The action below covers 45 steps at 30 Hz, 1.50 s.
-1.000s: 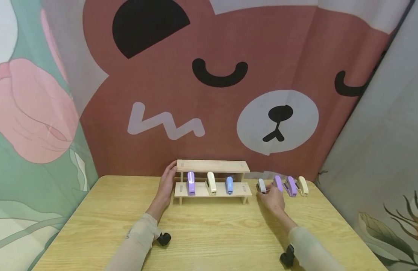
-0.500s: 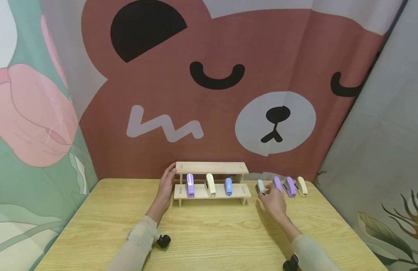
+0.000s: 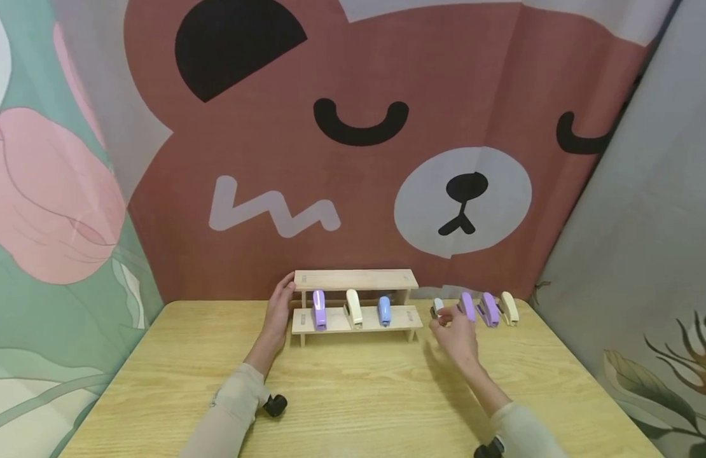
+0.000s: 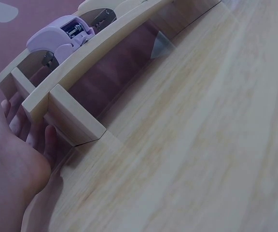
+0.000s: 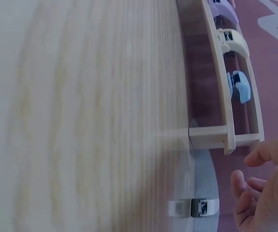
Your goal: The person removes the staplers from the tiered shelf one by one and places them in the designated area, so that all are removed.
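On the lower tier of a two-tier wooden rack [image 3: 355, 280] stand a purple stapler [image 3: 319, 310], a cream stapler [image 3: 353, 310] and a blue stapler [image 3: 384, 312]. My left hand [image 3: 277, 313] rests with extended fingers against the rack's left end, some fingertips hidden behind it. To the right of the rack, a small grey stapler [image 5: 205, 207] stands on the table. Near it is my right hand [image 5: 269, 186], thumb and loosely bent fingers apart with nothing between them. In the head view this hand partly covers the grey stapler and overlaps a second purple stapler [image 3: 467, 305].
Another purple stapler [image 3: 488, 310] and a second cream stapler [image 3: 509, 308] continue the row at the right on the wooden table [image 3: 341, 394]. A curtain with a bear print [image 3: 273, 152] hangs right behind the rack and the table's back edge.
My right hand has shifted slightly, its fingertips now overlapping more of the grey stapler's front. The left hand stays at the rack's end, and the head view has tilted a little.
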{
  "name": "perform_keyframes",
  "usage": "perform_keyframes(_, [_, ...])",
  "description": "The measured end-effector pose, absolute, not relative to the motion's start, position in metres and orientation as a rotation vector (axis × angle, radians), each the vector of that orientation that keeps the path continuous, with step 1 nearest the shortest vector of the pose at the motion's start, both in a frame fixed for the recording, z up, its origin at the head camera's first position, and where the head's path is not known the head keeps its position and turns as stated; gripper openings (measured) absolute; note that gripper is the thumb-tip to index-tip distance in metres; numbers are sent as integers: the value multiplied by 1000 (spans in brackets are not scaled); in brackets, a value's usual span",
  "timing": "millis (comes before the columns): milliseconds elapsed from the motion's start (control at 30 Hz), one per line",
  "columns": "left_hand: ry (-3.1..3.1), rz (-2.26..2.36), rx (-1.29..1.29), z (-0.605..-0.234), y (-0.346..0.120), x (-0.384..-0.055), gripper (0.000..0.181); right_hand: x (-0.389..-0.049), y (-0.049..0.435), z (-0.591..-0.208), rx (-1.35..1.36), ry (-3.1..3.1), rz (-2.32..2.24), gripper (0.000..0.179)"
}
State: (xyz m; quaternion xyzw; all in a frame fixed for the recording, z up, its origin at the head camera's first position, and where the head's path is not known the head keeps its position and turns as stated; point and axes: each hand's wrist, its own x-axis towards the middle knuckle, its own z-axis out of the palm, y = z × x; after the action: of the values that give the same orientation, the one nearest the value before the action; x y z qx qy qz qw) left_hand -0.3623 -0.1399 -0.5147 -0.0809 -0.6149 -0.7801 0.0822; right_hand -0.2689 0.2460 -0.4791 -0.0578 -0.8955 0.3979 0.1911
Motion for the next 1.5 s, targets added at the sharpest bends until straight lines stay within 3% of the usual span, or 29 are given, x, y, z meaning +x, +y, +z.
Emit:
perform_keyframes(700, [-1827,-2317,-229,-520,-139,-368,51,-275,205,-485,-142,-2347,1199,18])
perform_keyframes(1500, [-1812,-2334,-257,-521,-141,-369,52,-286,152,-472,-85,-2472,1322,42])
